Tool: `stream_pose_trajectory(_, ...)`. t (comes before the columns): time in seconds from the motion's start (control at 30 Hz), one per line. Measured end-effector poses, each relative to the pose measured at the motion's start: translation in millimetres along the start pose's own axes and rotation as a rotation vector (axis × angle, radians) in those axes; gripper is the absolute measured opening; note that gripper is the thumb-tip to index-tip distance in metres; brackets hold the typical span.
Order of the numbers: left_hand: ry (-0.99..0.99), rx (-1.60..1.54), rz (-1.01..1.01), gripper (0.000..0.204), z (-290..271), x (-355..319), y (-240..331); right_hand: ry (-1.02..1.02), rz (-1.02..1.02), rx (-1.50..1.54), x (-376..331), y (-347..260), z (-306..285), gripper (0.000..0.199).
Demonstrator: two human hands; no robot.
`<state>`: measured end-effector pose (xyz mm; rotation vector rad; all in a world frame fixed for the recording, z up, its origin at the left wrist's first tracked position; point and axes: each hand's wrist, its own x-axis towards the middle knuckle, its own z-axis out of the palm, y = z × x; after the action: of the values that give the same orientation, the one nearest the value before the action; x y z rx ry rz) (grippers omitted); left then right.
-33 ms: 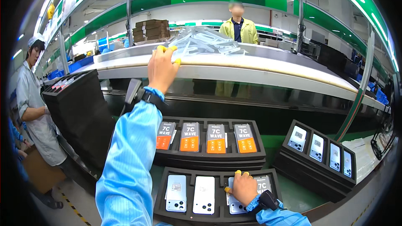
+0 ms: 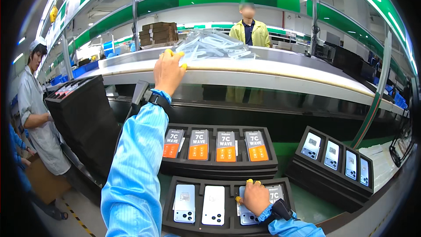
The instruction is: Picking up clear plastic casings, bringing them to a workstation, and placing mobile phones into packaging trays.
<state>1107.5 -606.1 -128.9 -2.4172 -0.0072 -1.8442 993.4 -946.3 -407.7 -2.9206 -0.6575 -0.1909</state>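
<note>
My left hand [image 2: 169, 72], with yellow fingertip covers and a blue sleeve, reaches up and rests on the edge of the raised shelf [image 2: 285, 72]. It sits just left of a pile of clear plastic sleeves [image 2: 210, 46] and holds nothing that I can see. My right hand [image 2: 255, 197] lies low, gripping a white phone [image 2: 244, 216] in the third slot of the near black tray [image 2: 169, 202]. Two more white phones [image 2: 184, 202] lie back-up to its left. A dark-labelled phone [image 2: 276, 193] fills the fourth slot.
Behind the near tray a second black tray [image 2: 219, 166] holds several phones with orange labels. A third tray [image 2: 337, 158] with phones stands at the right. Stacked black trays [image 2: 83, 118] rise at the left beside a person in white [image 2: 37, 114]. Another person [image 2: 250, 33] stands beyond the shelf.
</note>
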Motion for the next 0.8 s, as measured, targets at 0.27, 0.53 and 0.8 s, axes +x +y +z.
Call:
stream_pose_trajectory(0.27,0.034,-0.074,0.083,0.021,-48.2,-3.7,13.8,-0.11,0.13,0.231,3.7,19.8,-47.4,0.046)
stream_pose_trajectory(0.53,-0.229,-1.48,-0.78,0.023,-138.5,-144.2,81.2,-0.066,0.12,0.422,22.8,85.5,-44.9,0.024)
stream_pose_trajectory(0.8,-0.465,-1.858,-1.558,0.052,-75.6,-234.5,119.0,-0.191,0.337,2.214,-48.7,134.2,-43.7,0.048)
